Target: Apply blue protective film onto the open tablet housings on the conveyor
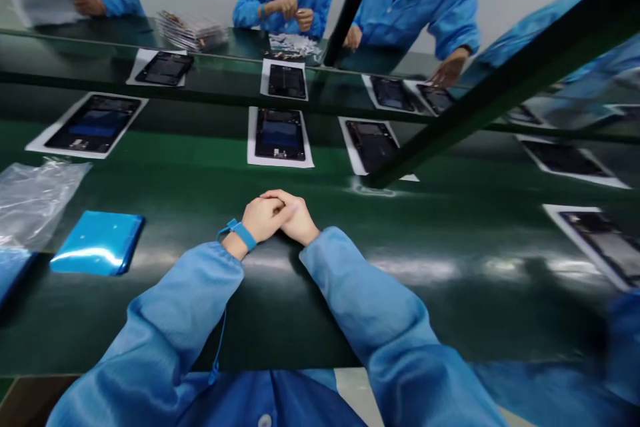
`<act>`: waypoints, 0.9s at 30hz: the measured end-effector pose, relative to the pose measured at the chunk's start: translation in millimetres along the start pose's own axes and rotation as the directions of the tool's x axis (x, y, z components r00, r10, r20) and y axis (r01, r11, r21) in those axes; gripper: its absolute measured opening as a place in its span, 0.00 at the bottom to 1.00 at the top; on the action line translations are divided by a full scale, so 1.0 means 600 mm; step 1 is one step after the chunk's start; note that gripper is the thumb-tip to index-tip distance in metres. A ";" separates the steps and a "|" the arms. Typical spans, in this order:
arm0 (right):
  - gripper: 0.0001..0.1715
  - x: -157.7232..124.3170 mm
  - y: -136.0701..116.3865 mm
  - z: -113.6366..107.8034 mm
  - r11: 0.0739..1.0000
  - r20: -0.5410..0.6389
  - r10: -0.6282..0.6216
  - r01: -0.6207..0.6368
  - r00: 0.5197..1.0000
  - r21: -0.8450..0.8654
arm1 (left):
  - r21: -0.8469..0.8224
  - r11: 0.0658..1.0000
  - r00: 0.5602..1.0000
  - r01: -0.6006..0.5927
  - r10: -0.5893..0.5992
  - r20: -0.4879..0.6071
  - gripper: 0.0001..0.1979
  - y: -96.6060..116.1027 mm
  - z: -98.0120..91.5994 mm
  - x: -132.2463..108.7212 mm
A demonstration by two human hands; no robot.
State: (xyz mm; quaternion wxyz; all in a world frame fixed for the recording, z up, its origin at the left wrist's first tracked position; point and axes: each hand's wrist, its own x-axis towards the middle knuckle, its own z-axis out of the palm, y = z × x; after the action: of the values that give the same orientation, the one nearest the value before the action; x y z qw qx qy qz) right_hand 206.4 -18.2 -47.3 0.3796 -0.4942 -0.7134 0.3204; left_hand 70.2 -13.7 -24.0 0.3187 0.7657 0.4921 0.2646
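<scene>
On the green work surface (440, 220), my left hand (259, 219) and my right hand (301, 221) are folded together. Each is closed against the other, with no object visible between them. A blue wrist strap (244, 236) circles my left wrist, and its thin cord hangs down by the sleeve. Just beyond my hands, a dark tablet-like device (280, 137) with its inside exposed lies on a white sheet. A second open device (373, 147) lies to its right. Left of my arms sits a shiny blue wrapped packet (97, 243).
A dark slanted post (500, 80) crosses the right side and meets the surface. Clear plastic bags (37, 197) lie at the left. More open devices (97, 123) rest on white sheets along the line. Across from me, several people in blue coats sit by stacked parts (193, 30).
</scene>
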 end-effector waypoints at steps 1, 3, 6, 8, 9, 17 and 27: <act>0.18 0.006 0.005 -0.015 0.998 -0.012 0.033 -0.034 0.999 -0.049 | -0.014 1.000 1.000 -0.002 0.002 -0.011 0.24 -0.003 -0.001 0.003; 0.20 0.019 0.017 -0.061 0.977 -0.061 0.123 -0.132 0.991 -0.165 | -0.040 0.999 1.000 0.001 -0.001 -0.020 0.24 -0.007 -0.001 0.007; 0.20 0.045 0.041 -0.153 0.858 -0.233 0.280 -0.352 0.931 -0.375 | -0.061 0.998 1.000 0.012 -0.013 -0.013 0.22 -0.009 0.002 0.011; 0.21 0.068 0.059 -0.206 0.704 -0.369 0.361 -0.510 0.856 -0.495 | -0.064 0.998 1.000 0.019 -0.019 0.002 0.21 -0.010 0.004 0.011; 0.22 0.080 0.068 -0.226 0.619 -0.418 0.396 -0.574 0.818 -0.537 | -0.064 0.998 1.000 0.020 -0.020 0.010 0.21 -0.010 0.005 0.011; 0.25 0.151 0.122 -0.247 0.200 -0.494 0.547 -0.678 0.676 -0.707 | -0.053 0.998 0.997 0.037 -0.034 0.064 0.16 -0.009 0.009 0.010; 0.21 0.150 0.090 -0.235 0.153 -0.505 0.404 -0.601 0.763 -0.785 | -0.172 0.978 0.989 0.121 -0.105 0.104 0.13 0.001 0.005 0.008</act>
State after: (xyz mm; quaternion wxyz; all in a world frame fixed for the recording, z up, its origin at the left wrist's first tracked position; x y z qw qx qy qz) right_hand 332.2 95.3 -0.4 -0.0341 -0.8507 -0.5192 -0.0742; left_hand 74.8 -10.1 -25.1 0.4232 0.7165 0.4936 0.2526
